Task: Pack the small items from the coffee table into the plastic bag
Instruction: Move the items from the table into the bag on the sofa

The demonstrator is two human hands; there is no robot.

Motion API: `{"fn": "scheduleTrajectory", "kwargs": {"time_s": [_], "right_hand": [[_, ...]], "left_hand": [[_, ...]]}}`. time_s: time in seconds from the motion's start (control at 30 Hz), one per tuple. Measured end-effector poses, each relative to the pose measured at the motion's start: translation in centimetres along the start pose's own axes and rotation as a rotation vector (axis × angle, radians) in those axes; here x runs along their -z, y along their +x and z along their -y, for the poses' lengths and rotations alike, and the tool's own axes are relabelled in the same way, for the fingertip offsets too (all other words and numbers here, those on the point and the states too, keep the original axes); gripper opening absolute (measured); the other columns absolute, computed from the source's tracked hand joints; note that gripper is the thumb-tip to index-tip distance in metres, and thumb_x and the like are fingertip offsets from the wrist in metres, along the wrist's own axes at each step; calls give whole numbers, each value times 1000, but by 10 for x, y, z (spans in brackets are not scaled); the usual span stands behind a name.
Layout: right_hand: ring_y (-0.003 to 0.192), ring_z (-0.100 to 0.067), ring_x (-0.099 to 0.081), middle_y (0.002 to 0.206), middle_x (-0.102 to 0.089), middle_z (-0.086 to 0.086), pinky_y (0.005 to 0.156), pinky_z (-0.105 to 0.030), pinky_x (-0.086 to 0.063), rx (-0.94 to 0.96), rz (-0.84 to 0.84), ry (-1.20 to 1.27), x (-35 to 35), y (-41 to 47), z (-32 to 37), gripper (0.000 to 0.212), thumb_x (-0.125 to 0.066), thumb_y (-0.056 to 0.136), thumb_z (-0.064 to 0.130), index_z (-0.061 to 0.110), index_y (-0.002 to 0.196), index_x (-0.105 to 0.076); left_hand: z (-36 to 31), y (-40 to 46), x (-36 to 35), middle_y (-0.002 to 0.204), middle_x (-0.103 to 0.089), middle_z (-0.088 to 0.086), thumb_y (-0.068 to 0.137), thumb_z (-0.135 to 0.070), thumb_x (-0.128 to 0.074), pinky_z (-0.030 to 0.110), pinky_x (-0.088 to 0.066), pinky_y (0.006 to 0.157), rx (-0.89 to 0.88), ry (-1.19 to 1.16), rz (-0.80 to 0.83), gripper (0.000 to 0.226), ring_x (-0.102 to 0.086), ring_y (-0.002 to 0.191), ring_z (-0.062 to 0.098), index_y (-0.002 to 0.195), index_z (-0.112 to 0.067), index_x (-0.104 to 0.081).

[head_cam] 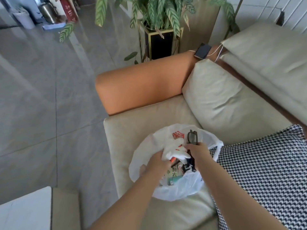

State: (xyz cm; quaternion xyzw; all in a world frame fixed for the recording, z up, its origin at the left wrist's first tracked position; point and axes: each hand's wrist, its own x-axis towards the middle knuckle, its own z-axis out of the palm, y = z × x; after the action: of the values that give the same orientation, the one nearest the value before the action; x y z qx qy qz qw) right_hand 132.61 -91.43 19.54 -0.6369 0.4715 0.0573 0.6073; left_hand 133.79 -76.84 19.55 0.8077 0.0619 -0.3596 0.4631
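Note:
A white plastic bag point(182, 188) lies open on the beige sofa seat point(132, 130). Inside it I see a printed packet point(173, 175), something orange and other small items, partly hidden. My left hand point(157, 163) grips a bunched fold of the bag's white plastic at its near left side. My right hand point(198, 152) holds a pair of black glasses point(192, 136) over the bag's mouth, the lenses sticking up beyond my fingers.
An orange armrest point(141, 87) and beige back cushions point(224, 97) border the seat. A houndstooth cushion point(265, 171) lies right of the bag. A phone with a white cable point(202, 50) rests on the armrest. A white table corner point(25, 211) shows at bottom left; a potted plant point(159, 22) stands behind.

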Motion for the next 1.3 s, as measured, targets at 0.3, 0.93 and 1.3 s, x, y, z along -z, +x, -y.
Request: {"fn": "scheduleTrajectory", "kwargs": {"time_s": [0.3, 0.93, 1.3], "right_hand": [[84, -27, -53, 88, -53, -12, 82, -46, -53, -138, 152, 5, -2, 5, -3, 29, -50, 91, 7, 4, 120, -50], [118, -46, -51, 121, -54, -35, 95, -56, -47, 85, 214, -318, -14, -33, 6, 22, -43, 88, -3, -1, 105, -57], [74, -30, -59, 78, -61, -18, 64, -30, -40, 154, 459, -513, -89, -100, -13, 17, -46, 89, 0, -4, 93, -61]], "left_hand": [[9, 27, 17, 103, -52, -20, 80, -25, -70, 21, -40, 80, -65, -34, 24, 60, -51, 108, 12, 131, -39, -41], [19, 3, 106, 117, -58, -4, 88, -20, -62, 33, -44, 98, 63, -239, -79, 69, -60, 107, 20, 145, -38, -27], [55, -60, 125, 113, -64, 6, 87, -19, -64, 29, -50, 90, 39, -285, 43, 37, -65, 90, 17, 123, -22, -54]]}}
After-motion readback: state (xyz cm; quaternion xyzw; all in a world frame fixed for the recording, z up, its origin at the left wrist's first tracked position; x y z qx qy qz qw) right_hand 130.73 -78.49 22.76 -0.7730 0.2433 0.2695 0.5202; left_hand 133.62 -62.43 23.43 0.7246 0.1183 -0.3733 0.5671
